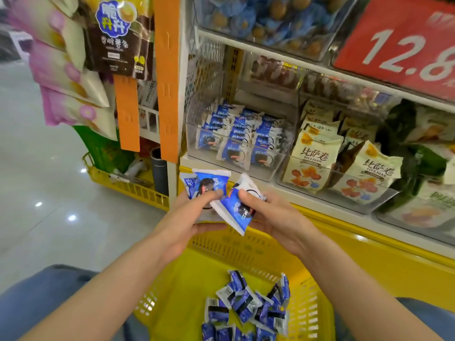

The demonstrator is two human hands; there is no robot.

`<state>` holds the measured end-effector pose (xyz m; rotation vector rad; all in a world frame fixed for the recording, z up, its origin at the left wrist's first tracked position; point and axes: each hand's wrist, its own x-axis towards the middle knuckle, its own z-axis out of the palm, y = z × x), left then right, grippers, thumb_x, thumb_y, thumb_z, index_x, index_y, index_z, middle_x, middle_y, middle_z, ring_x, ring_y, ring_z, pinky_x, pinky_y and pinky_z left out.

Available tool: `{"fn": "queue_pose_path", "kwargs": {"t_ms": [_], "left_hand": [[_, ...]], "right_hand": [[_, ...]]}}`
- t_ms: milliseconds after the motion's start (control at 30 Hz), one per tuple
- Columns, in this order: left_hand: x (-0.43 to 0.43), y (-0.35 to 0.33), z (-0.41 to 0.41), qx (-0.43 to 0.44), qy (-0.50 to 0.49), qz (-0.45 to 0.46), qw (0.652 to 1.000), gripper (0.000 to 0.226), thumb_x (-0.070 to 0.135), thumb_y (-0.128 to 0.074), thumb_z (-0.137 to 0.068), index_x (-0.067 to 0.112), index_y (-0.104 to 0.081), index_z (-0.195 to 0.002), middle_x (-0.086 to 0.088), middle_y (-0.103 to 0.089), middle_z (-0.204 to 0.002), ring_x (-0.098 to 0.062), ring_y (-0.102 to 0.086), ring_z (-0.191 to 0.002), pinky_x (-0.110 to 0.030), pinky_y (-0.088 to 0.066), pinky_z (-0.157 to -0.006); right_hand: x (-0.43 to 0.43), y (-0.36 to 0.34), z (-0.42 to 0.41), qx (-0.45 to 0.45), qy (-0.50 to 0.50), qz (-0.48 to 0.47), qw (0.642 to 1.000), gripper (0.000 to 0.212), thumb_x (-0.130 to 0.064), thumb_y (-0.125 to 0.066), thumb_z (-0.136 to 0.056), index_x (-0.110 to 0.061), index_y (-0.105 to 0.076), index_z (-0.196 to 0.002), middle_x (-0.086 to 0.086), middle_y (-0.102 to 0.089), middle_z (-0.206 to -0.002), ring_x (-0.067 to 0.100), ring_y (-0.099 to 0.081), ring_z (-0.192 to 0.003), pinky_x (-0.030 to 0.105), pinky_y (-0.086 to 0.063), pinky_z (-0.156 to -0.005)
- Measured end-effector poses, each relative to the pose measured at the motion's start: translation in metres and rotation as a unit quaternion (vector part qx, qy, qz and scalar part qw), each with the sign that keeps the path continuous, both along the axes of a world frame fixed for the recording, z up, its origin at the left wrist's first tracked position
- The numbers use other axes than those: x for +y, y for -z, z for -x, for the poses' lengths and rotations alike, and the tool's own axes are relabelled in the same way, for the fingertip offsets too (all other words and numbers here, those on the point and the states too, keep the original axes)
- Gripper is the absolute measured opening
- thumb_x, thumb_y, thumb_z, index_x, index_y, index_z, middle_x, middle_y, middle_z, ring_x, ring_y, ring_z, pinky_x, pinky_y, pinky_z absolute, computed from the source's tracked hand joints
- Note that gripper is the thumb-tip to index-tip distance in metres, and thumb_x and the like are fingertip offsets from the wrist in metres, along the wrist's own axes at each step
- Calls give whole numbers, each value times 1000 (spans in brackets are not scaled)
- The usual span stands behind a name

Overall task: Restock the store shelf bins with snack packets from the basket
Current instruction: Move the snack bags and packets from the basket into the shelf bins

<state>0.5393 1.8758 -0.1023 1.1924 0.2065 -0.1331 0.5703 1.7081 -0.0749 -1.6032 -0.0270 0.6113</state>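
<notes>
Store shelf (364, 223), hands (182, 217) (278, 217) gripping snack packets (208, 183)

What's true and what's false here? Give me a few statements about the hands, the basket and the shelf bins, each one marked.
1. The left hand and the right hand both hold blue packets. True.
2. The yellow basket holds nothing. False: the yellow basket holds loose packets.
3. The clear bin above the hands holds stacked packets, also blue. True.
4. The neighbouring bin on its right holds blue packets. False: the neighbouring bin holds cream packets.
</notes>
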Motion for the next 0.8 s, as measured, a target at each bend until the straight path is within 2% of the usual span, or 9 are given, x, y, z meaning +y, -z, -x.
{"fn": "queue_pose_path", "kwargs": {"t_ms": [133,200,267,400,533,600,667,733,800], "left_hand": [[15,-16,-16,-29,-6,11,1000,40,20,-67,-80,18,-57,-119,-3,-73,-98,-19,-71,-84,-32,-57,-61],[18,-21,-23,-39,0,20,999,50,25,-70,-74,18,-55,-122,-5,-72,-102,-21,-70,-87,-34,-58,-64],[19,-24,-29,-45,6,23,999,55,26,-70,-72,18,-53,-124,-4,-72,-103,-21,-70,-89,-35,-59,-67],[25,-27,-44,-32,-28,61,997,43,19,-65,-82,14,-54,-124,-7,-70,-107,-21,-69,-94,-36,-59,-70],[44,-35,-62,-29,-75,121,989,56,21,-71,-71,14,-54,-123,-8,-68,-107,-20,-69,-90,-34,-59,-65],[52,-39,-66,-34,-86,128,987,64,25,-72,-62,14,-55,-122,-8,-68,-102,-17,-70,-81,-32,-58,-60],[59,-39,-70,-33,-91,128,987,57,22,-71,-69,13,-54,-122,-8,-68,-100,-18,-69,-80,-31,-58,-58],[65,-39,-74,-25,-100,134,985,48,18,-68,-78,13,-54,-123,-8,-67,-100,-19,-68,-80,-32,-58,-58],[72,-39,-78,-14,-111,138,984,45,16,-67,-79,13,-54,-122,-7,-67,-99,-19,-67,-80,-33,-59,-59]], "right_hand": [[-4,-19,-19,-24,73,-16,997,28,-29,-66,-79,-11,-66,-100,2,-75,-89,7,-70,-80,20,-56,-65],[-5,-25,-28,-64,87,33,994,32,-36,-67,-78,-17,-66,-102,-3,-75,-90,5,-70,-80,19,-55,-62],[-2,-29,-36,-109,77,93,987,25,-40,-64,-81,-24,-65,-100,-9,-74,-87,1,-69,-75,15,-52,-56],[11,-37,-55,-152,9,186,971,25,-43,-68,-78,-26,-68,-97,-13,-74,-87,-3,-67,-79,12,-48,-61],[27,-55,-89,-199,49,200,958,24,-39,-72,-75,-21,-68,-90,-12,-71,-66,-6,-61,-54,9,-43,-45],[35,-63,-115,-276,92,250,924,29,-40,-73,-76,-22,-66,-97,-7,-70,-81,0,-63,-66,15,-50,-56],[44,-66,-143,-337,113,308,883,38,-39,-73,-77,-18,-64,-108,0,-67,-104,12,-64,-87,30,-56,-77],[55,-63,-167,-336,92,334,876,41,-36,-73,-78,-16,-62,-112,4,-63,-115,17,-63,-91,36,-55,-81],[69,-56,-186,-293,46,360,885,41,-34,-73,-79,-15,-61,-114,2,-58,-123,16,-60,-94,29,-50,-79]]}}
